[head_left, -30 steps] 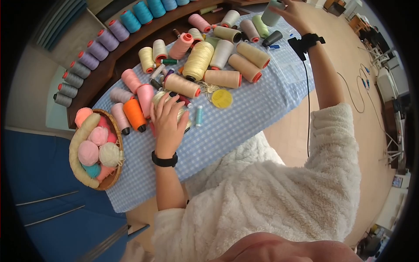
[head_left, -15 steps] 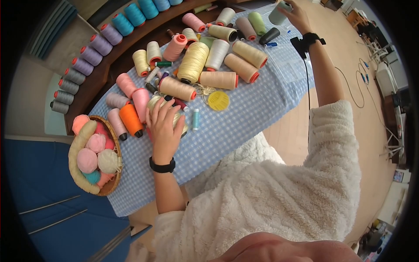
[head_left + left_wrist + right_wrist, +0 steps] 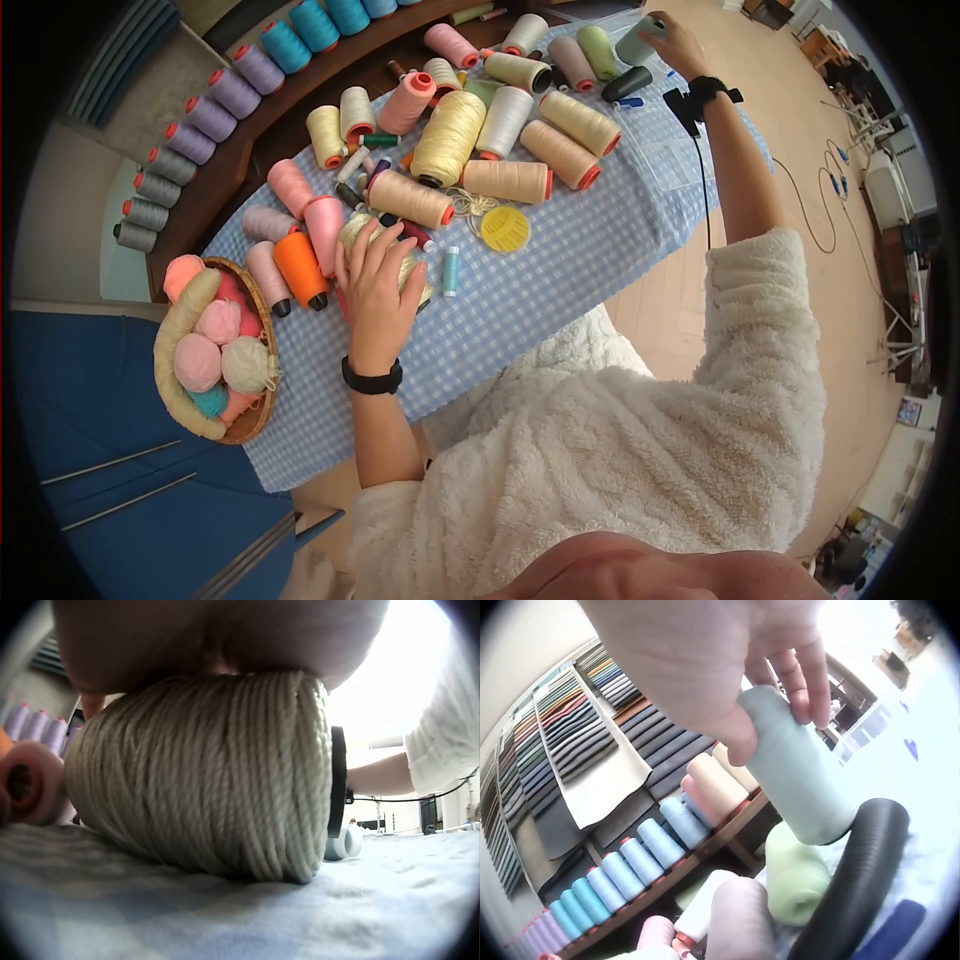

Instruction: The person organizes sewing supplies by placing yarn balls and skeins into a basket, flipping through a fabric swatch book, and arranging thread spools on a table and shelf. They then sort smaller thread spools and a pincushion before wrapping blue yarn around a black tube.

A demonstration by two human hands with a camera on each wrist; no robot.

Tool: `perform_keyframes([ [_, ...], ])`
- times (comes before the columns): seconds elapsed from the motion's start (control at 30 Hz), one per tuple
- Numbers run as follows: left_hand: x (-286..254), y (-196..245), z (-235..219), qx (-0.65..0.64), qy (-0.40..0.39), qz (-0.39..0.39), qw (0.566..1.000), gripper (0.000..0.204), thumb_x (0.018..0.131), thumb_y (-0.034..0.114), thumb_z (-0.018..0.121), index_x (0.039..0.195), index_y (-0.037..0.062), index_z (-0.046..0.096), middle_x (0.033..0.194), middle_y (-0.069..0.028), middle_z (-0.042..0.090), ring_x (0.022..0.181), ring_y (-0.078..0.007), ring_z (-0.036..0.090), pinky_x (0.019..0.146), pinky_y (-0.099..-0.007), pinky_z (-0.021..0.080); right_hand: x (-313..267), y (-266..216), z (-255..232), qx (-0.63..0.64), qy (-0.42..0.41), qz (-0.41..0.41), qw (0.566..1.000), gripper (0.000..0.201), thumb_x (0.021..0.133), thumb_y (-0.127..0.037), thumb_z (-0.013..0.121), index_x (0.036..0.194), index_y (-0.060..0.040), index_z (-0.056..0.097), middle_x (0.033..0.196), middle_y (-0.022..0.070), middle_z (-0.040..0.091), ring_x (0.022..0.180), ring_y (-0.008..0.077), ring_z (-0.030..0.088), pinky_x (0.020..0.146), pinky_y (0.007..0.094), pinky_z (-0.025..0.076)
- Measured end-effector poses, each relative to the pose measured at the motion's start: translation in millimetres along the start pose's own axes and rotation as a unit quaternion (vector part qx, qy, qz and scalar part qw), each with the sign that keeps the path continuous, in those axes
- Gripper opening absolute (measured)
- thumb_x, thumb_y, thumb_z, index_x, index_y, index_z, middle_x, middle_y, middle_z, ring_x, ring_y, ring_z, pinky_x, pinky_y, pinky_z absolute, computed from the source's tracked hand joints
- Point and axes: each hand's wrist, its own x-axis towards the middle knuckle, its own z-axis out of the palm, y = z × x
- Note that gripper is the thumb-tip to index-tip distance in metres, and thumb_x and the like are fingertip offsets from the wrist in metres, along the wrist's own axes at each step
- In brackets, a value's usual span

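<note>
At the far right end of the table, my right hand [image 3: 680, 48] grips a pale blue-green thread spool [image 3: 799, 769] near its upper end, thumb on one side and fingers on the other. The spool tilts close above a black ribbed cone [image 3: 862, 877] and beside a light green spool [image 3: 795, 877]. My left hand [image 3: 378, 295] rests with spread fingers on a big spool of cream cord [image 3: 210, 772] lying on its side; the palm covers its top. Near that hand lie an orange spool [image 3: 300, 268], a pink spool [image 3: 323, 235] and a small turquoise spool [image 3: 450, 272].
A blue checked cloth [image 3: 570, 250] covers the table, with several spools lying across its back half. A basket [image 3: 268, 320] of yarn balls stands at the left. Behind runs a wooden shelf with a row of spools. A yellow disc [image 3: 505, 229] lies near the middle.
The spool in my right hand has come down slightly and shifted right, its tilt changed. My left hand stays on the cream cord spool. The head view has swung a little.
</note>
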Motion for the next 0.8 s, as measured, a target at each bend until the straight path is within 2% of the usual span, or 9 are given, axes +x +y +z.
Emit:
perform_keyframes([
  [0.17,0,0,-1,-0.005,0.002,0.002,1.000,0.028,0.091,0.022,0.067,0.116,0.0089,0.067,0.134,-0.0037,0.060,0.139,-0.0274,0.041,0.119,-0.0546,0.019,22,-7,12,-0.045,-0.054,-0.047,0.996,0.050,0.089,-0.039,0.067,0.131,-0.0116,0.062,0.118,0.0195,0.070,0.109,0.0381,0.067,0.095,0.0439,0.051],
  [0.27,0,0,-1,-0.005,0.001,0.001,1.000,0.028,0.091,0.022,0.067,0.116,0.0087,0.067,0.134,-0.0039,0.060,0.139,-0.0275,0.042,0.119,-0.0544,0.019,10,-44,-8,-0.120,-0.132,-0.034,0.983,0.049,0.090,-0.039,0.066,0.129,-0.0090,0.063,0.120,0.0201,0.069,0.113,0.0388,0.065,0.097,0.0444,0.050],
  [0.47,-1,-1,0,-0.009,0.009,0.005,1.000,0.029,0.089,0.020,0.068,0.115,0.0082,0.067,0.134,-0.0050,0.060,0.139,-0.0281,0.042,0.119,-0.0542,0.020,22,28,53,-0.040,-0.075,-0.075,0.994,0.057,0.089,-0.043,0.067,0.135,-0.0108,0.059,0.124,0.0223,0.066,0.118,0.0399,0.061,0.101,0.0448,0.047],
  [0.57,0,-2,0,-0.008,0.011,0.009,1.000,0.029,0.089,0.020,0.068,0.115,0.0078,0.067,0.133,-0.0059,0.060,0.139,-0.0282,0.042,0.118,-0.0541,0.021,8,13,39,-0.157,-0.028,-0.106,0.981,0.061,0.089,-0.047,0.067,0.138,-0.0114,0.057,0.125,0.0215,0.066,0.119,0.0398,0.061,0.102,0.0467,0.046],
  [0.6,-1,-2,0,-0.008,0.012,0.011,1.000,0.029,0.089,0.020,0.069,0.115,0.0077,0.067,0.133,-0.0062,0.060,0.139,-0.0283,0.042,0.118,-0.0541,0.022,-14,-32,15,-0.203,0.050,-0.136,0.968,0.056,0.091,-0.040,0.069,0.136,-0.0092,0.058,0.123,0.0180,0.067,0.117,0.0349,0.062,0.101,0.0442,0.047],
  [0.67,0,-2,1,-0.007,0.014,0.013,1.000,0.028,0.089,0.020,0.068,0.114,0.0075,0.067,0.133,-0.0066,0.061,0.139,-0.0285,0.042,0.118,-0.0540,0.022,-42,-115,-25,-0.121,0.059,-0.141,0.981,0.057,0.086,-0.029,0.075,0.134,-0.0039,0.056,0.127,0.0207,0.062,0.115,0.0336,0.062,0.097,0.0405,0.050],
  [0.7,0,-2,1,-0.007,0.015,0.014,1.000,0.028,0.089,0.020,0.068,0.114,0.0073,0.067,0.132,-0.0068,0.061,0.139,-0.0287,0.042,0.118,-0.0540,0.022,-48,-136,-32,-0.080,0.063,-0.142,0.985,0.058,0.084,-0.024,0.077,0.133,-0.0012,0.055,0.129,0.0220,0.060,0.113,0.0329,0.062,0.095,0.0386,0.051],
  [0.73,0,-3,1,-0.007,0.015,0.015,1.000,0.029,0.089,0.020,0.068,0.116,0.0073,0.067,0.133,-0.0067,0.060,0.139,-0.0289,0.042,0.118,-0.0542,0.022,-49,-144,-27,-0.029,0.032,-0.167,0.985,0.061,0.084,-0.024,0.076,0.136,-0.0020,0.053,0.133,0.0208,0.056,0.117,0.0342,0.059,0.102,0.0394,0.046],
  [0.8,-2,-4,2,-0.008,0.014,0.015,1.000,0.032,0.089,0.019,0.068,0.119,0.0073,0.065,0.134,-0.0065,0.060,0.138,-0.0293,0.043,0.118,-0.0546,0.022,-59,-170,-27,0.112,-0.088,-0.210,0.967,0.052,0.089,-0.027,0.073,0.133,-0.0051,0.058,0.125,0.0161,0.063,0.114,0.0295,0.062,0.100,0.0388,0.048],
])
